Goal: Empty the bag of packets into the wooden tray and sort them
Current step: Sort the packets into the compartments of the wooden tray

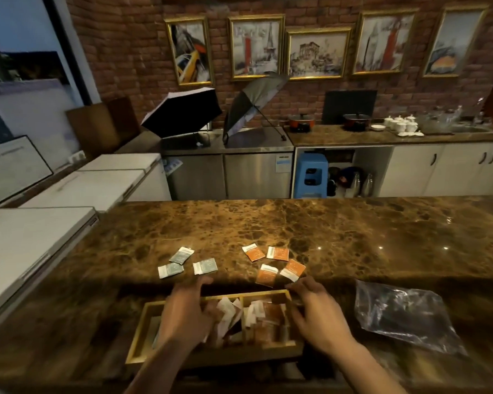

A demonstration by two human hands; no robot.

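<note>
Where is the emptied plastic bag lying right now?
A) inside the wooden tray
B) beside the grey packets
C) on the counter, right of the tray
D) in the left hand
C: the clear plastic bag lies flat on the marble counter, to the right of the wooden tray, with neither hand touching it.

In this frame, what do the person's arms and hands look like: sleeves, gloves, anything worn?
Both the left hand and right hand are bare, no gloves. Forearms are uncovered down to the frame's bottom edge; no sleeves show. No watch, ring or bracelet can be made out in the dim light.
</note>
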